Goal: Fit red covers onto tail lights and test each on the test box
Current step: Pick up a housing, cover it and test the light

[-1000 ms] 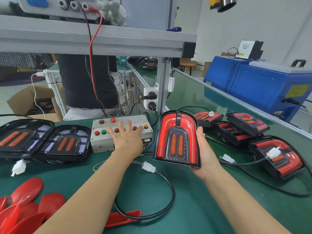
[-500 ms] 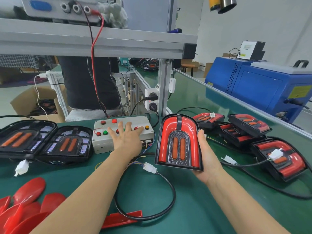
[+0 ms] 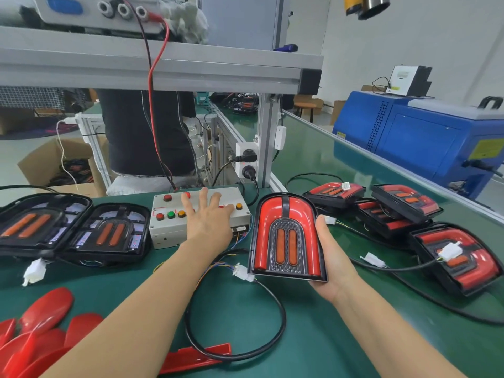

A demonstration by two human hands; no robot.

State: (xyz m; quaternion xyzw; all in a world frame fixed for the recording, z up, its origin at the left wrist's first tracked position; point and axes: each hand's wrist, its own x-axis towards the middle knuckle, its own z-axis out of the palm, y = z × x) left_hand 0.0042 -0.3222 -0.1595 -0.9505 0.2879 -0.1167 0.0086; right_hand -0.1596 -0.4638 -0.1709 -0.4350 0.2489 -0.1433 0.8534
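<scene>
I see my right hand [image 3: 331, 257] gripping the tail light [image 3: 286, 237] by its right edge, fingers curled behind it, thumb on the rim. It is arch-shaped, with a glossy red cover in a black frame and two orange oval lenses on a grey textured centre. It is tilted up near the middle of the green tabletop [image 3: 245, 317]. My left hand [image 3: 208, 219] lies flat on the grey, boxy test box [image 3: 174, 230], fingers straight and spread over its round buttons. Smooth red covers [image 3: 41, 331] lie at the near left corner.
</scene>
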